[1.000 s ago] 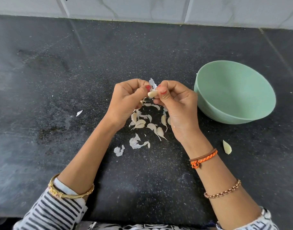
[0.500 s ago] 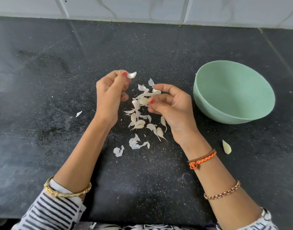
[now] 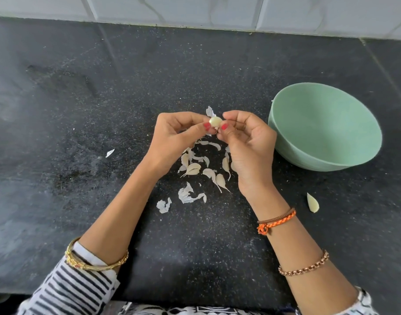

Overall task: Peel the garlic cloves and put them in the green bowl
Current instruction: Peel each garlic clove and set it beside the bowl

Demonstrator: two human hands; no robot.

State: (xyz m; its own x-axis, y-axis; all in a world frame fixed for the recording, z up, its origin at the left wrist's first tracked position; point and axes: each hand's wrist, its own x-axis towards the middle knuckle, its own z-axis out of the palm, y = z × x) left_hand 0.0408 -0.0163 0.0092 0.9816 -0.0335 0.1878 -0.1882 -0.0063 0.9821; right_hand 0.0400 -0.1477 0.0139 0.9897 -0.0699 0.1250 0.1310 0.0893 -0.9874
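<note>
Speckled stone, matt plastic, papery skins

Black speckled stone countertop (image 3: 81,110), faintly glossy; matt smooth green bowl (image 3: 327,123); thin papery garlic skins (image 3: 187,194); glossy marbled wall tiles (image 3: 195,10); shiny metal bangle (image 3: 97,264).

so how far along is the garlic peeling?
Early. The green bowl shows nothing inside; loose skins lie on the counter. Left hand and right hand pinch one mostly bare clove. Several unpeeled cloves and a lone clove remain.

bare counter (image 3: 104,98) lies left; green bowl (image 3: 324,126) and garlic cloves (image 3: 206,171) crowd the right.
</note>
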